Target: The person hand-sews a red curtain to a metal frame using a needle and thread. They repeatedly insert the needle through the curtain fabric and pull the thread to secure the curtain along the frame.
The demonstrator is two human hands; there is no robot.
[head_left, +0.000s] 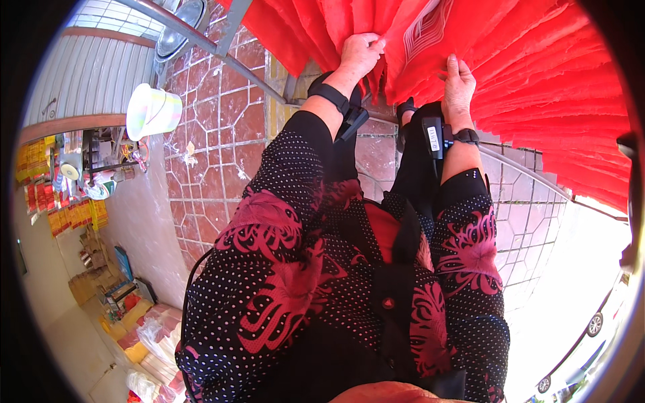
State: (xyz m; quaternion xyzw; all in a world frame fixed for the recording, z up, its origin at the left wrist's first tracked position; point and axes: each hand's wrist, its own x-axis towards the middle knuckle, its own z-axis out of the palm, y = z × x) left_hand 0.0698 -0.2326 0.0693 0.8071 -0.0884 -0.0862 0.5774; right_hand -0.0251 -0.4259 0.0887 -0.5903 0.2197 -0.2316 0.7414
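Layered red sheets, apparently cloth or paper, fill the top and right, one bearing a pale, square line pattern. My left hand pinches the red material at top centre. To its right, my right hand lies against the sheets, loosely open, index finger raised and the others slightly bent. Both wrists wear black straps with small devices. My legs and dark shoe are below the sheets, partly hidden.
A metal frame runs under the sheets over red paving. At left are a pale bucket, a metal basin and cluttered goods along a wall. Cars stand at lower right.
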